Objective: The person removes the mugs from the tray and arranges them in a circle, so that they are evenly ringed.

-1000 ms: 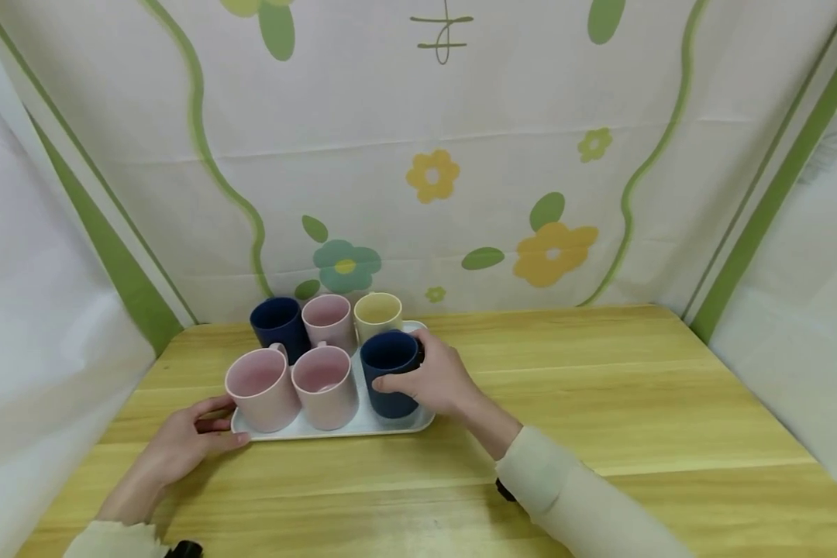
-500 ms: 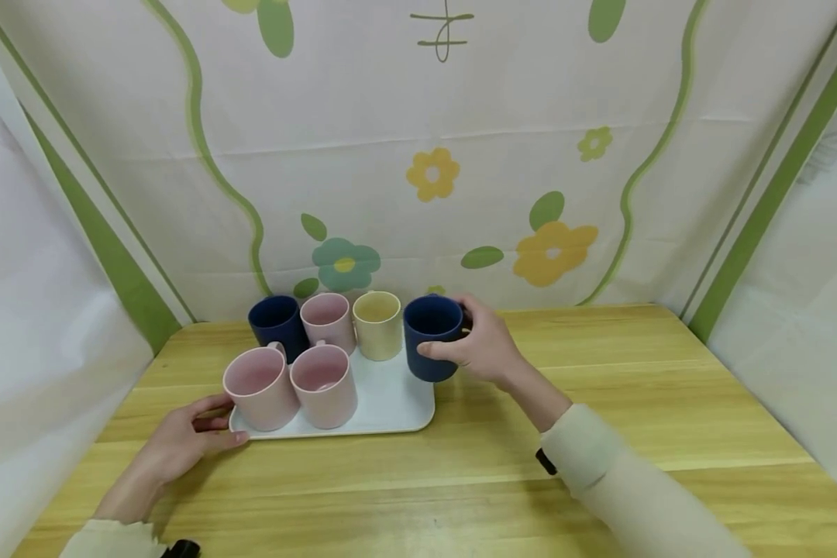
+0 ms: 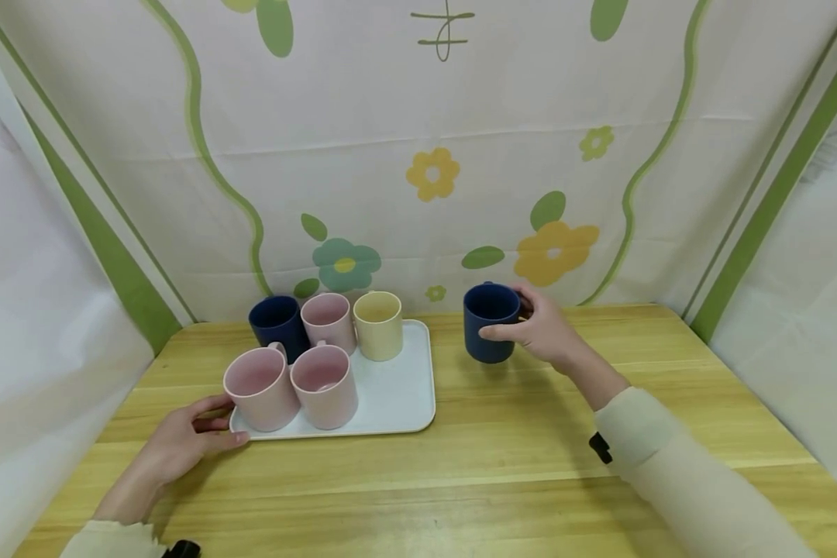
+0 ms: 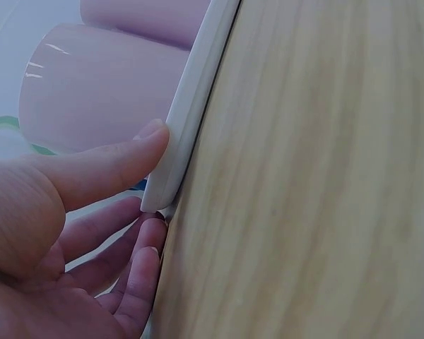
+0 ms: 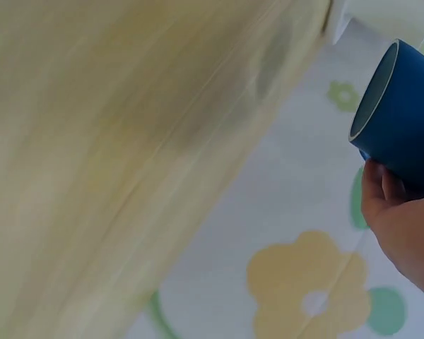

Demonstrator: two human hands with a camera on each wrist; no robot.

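My right hand (image 3: 547, 329) grips a dark blue mug (image 3: 487, 333), thumb on its near side and fingers by the handle. The mug is upright, held over the table to the right of the white tray (image 3: 397, 395). In the right wrist view the blue mug (image 5: 410, 113) appears apart from the wood. At the tray's near left corner, my left hand (image 3: 181, 442) holds the edge between thumb and curled fingers; the left wrist view shows the thumb (image 4: 120, 166) on the rim. Closest to that hand stands a pink mug (image 3: 263, 399).
On the tray also stand a second pink mug (image 3: 325, 395) in front, and behind it another blue mug (image 3: 279, 329), a pink mug (image 3: 329, 325) and a yellow mug (image 3: 379, 329). A flowered curtain (image 3: 363, 178) hangs behind the wooden table (image 3: 600, 480).
My right hand has lifted the blue mug off the tray's right front part and carried it right and back, past the tray's edge. The left hand stays at the corner.
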